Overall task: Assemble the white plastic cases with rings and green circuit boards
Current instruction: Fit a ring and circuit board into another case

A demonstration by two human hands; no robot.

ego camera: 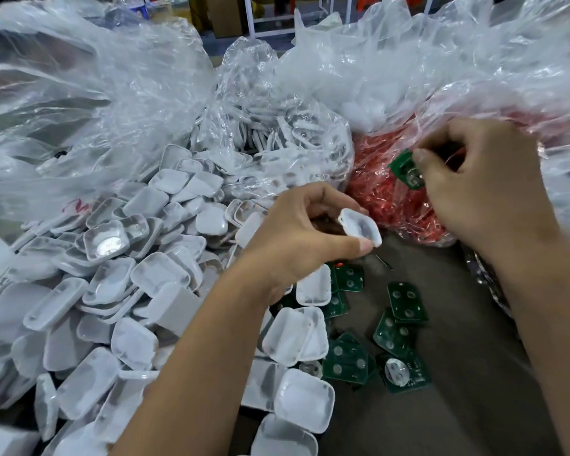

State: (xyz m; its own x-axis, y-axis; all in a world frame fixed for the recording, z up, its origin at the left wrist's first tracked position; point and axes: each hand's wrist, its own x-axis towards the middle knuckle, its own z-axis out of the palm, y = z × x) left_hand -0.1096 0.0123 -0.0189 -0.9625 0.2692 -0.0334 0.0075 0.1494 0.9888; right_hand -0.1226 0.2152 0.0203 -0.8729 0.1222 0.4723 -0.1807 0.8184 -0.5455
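My left hand [305, 232] pinches a white plastic case [361, 227] between thumb and fingers, its hollow side facing right. My right hand [481, 192] holds a green circuit board [405, 171] up beside the red bag, to the upper right of the case. The board and the case are apart. Several more green circuit boards [399, 324] lie on the dark table below my hands. A big heap of white cases [139, 284] fills the left side. White rings [277, 133] sit inside a clear bag behind the heap.
A clear bag of red parts [395, 205] lies behind my hands. Crumpled clear plastic bags [79, 93] cover the back and the right edge. Bare dark table [458, 373] shows at the lower right. Cardboard boxes and frames stand far behind.
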